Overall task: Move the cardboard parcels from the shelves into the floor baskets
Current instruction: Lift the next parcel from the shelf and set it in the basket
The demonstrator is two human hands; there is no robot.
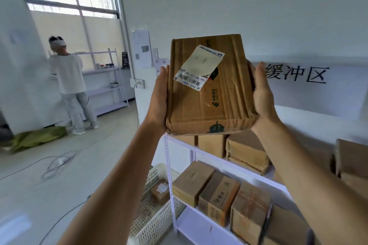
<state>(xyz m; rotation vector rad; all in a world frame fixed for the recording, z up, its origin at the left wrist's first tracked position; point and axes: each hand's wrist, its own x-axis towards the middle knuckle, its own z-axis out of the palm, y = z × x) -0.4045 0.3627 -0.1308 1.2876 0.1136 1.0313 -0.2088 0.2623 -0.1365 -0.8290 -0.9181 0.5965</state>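
Note:
I hold a flat brown cardboard parcel (209, 93) with a white barcode label up in front of me, above the white shelf unit (199, 149). My left hand (159, 95) presses its left side and my right hand (262, 93) its right side. More cardboard parcels (219, 195) stand in rows on the shelves below. A white plastic floor basket (153, 219) sits left of the shelf, with one small parcel (160, 192) inside.
A person in white stands at another white shelf rack (107, 79) by the window at the left. Cables (57, 163) lie coiled on the floor, and a green cloth (35, 137) lies near the person's feet. A white wall with black characters (296, 74) rises behind the shelves.

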